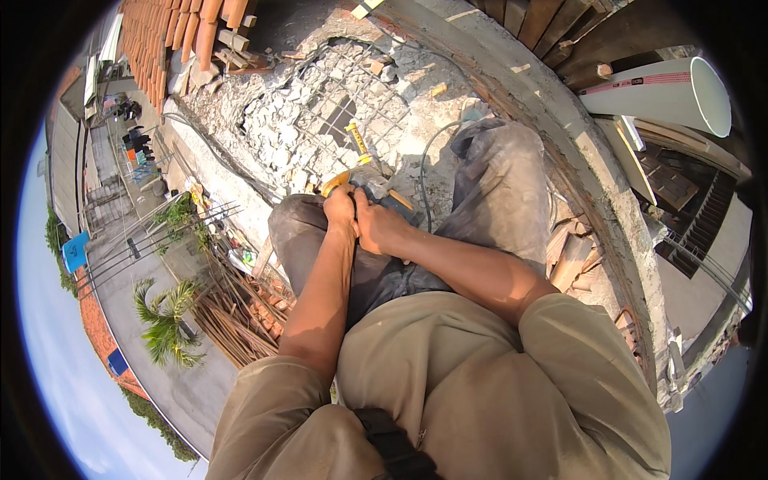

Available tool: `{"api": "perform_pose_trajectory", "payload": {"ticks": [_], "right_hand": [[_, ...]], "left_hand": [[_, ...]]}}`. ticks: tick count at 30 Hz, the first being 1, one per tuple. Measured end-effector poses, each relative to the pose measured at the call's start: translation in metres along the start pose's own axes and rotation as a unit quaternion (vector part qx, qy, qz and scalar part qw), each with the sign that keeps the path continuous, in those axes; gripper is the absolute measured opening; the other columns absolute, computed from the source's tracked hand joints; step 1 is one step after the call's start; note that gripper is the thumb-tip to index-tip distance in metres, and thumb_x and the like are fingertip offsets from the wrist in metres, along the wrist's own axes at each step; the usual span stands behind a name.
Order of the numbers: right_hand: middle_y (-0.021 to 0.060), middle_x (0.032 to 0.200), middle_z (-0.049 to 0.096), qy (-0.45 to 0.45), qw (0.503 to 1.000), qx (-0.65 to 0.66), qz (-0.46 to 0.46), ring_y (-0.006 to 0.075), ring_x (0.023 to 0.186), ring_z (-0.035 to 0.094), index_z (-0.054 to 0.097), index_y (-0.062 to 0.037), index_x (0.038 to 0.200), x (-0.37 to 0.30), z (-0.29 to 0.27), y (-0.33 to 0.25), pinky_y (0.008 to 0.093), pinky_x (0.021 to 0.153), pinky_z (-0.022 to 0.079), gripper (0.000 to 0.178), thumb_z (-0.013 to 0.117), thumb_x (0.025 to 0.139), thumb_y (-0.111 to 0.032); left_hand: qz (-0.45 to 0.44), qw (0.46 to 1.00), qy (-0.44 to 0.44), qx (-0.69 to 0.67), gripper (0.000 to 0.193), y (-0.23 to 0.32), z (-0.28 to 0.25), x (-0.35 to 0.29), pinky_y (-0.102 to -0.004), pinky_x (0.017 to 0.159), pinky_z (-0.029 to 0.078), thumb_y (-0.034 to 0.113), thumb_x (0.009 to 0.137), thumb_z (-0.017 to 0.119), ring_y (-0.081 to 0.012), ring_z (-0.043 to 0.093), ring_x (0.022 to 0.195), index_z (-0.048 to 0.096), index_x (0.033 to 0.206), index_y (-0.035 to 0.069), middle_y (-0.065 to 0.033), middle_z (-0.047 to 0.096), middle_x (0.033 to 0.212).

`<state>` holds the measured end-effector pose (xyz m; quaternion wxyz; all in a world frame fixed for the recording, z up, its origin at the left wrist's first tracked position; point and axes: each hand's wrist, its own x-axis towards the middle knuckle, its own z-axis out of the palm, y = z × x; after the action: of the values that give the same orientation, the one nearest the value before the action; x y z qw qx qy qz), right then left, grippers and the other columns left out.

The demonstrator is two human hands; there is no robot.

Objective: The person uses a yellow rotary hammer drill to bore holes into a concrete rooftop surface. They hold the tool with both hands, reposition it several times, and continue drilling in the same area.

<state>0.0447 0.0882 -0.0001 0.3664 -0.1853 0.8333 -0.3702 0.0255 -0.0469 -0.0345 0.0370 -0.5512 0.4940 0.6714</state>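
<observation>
I sit with my knees apart over broken concrete (280,128). Close together between my thighs are both hands, fingers curled. My left hand (340,206) closes at the yellow end of a yellow and dark grey power tool (370,178), whose exact kind I cannot make out. Right beside it, my right hand (379,226) is closed against the same tool, its fingers partly hidden. Just beyond the tool, a slim yellow piece with dark markings (359,144) points away from me; whether it joins the tool is unclear.
Exposed steel bars (320,102) cross the rubble around a dark hole (338,117). A cable (425,172) curves beside my right knee. Orange roof tiles (188,32) lie far left, a large white pipe (640,96) at right. Beyond the left edge, a palm (170,320) shows far below.
</observation>
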Motion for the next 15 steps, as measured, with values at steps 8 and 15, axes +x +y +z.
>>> {"api": "perform_pose_trajectory", "payload": {"ticks": [8, 15], "right_hand": [[0.0341, 0.104, 0.076, 0.013, 0.998, 0.002, -0.068, 0.0548, 0.095, 0.074, 0.027, 0.0125, 0.165, -0.024, -0.033, -0.037, 0.0605, 0.088, 0.058, 0.080, 0.064, 0.106, -0.027], [0.0379, 0.128, 0.070, -0.025, 0.998, -0.005, -0.056, 0.0542, 0.111, 0.072, 0.013, 0.0085, 0.171, -0.026, -0.028, -0.040, 0.0591, 0.096, 0.057, 0.085, 0.059, 0.109, -0.028]], "left_hand": [[-0.027, 0.997, -0.066, -0.026, 0.023, 0.036, -0.022, -0.031, -0.0458, 0.060, 0.060, 0.019, 0.098, 0.064, -0.0326, 0.069, 0.064, 0.067, 0.100, -0.004, -0.0180, 0.070, 0.080], [-0.045, 0.989, -0.122, -0.069, 0.021, 0.022, -0.032, -0.020, -0.0448, 0.059, 0.060, 0.021, 0.100, 0.066, -0.0312, 0.066, 0.061, 0.062, 0.093, 0.002, -0.0129, 0.065, 0.077]]}}
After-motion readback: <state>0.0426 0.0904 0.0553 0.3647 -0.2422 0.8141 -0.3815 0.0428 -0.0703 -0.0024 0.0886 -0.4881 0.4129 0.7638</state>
